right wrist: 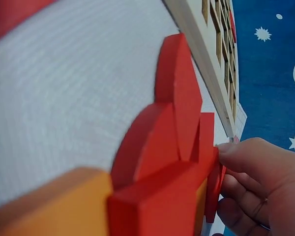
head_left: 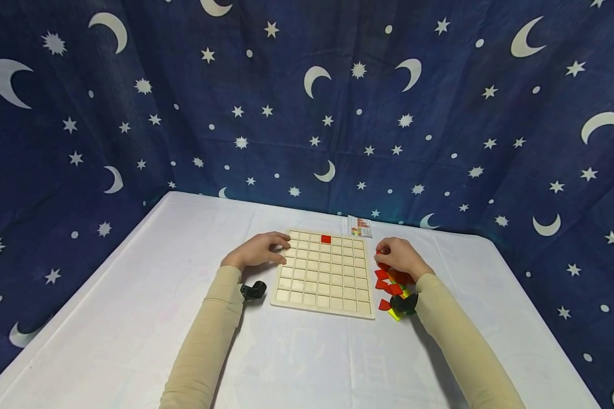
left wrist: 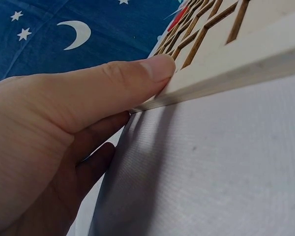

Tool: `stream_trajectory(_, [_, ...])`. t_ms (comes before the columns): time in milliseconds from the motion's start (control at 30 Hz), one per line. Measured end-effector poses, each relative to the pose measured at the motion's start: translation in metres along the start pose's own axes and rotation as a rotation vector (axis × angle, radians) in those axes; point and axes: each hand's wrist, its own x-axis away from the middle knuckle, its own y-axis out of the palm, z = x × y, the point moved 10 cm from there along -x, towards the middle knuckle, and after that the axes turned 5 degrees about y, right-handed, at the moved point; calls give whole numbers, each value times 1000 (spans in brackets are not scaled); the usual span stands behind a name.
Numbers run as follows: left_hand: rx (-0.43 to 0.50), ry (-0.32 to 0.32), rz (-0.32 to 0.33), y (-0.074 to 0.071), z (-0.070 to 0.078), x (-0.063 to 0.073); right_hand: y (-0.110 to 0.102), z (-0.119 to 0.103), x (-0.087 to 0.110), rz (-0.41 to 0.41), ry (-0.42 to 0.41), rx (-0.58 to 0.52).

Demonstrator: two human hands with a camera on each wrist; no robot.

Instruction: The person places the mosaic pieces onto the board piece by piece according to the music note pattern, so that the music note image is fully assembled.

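Observation:
A pale wooden board [head_left: 322, 311] with a grid of square recesses lies flat on the table. One red square tile [head_left: 326, 239] sits in its far row. At the board's left edge is my left hand [head_left: 258, 249], its thumb [left wrist: 160, 68] touching the rim and its fingers near the far corner. Right of the board, my right hand [head_left: 403, 255] pinches a flat red wooden piece [right wrist: 213, 189] between thumb and fingers, at the far end of a loose pile. Red curved-edge pieces [right wrist: 184, 93] lie beside it; the palm hides part of the pile.
Orange [right wrist: 64, 206] and yellow pieces [head_left: 394, 314] lie among the red ones. A printed card [head_left: 360, 226] with a coloured grid pattern is beyond the board's far right corner. A white cloth [head_left: 297, 363] covers the table; a dark blue moon-and-star curtain [head_left: 286, 102] hangs behind.

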Motion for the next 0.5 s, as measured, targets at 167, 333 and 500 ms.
stream_trajectory(167, [-7, -4, -3, 0, 0, 1, -1, -3, -1, 16, 5, -6])
stream_trajectory(333, [-10, 1, -3, 0, 0, 0, -4, -20, -1, 65, -52, -56])
stream_trajectory(500, [-9, 5, -2, 0, 0, -1, 2, -51, -4, 57, -170, -85])
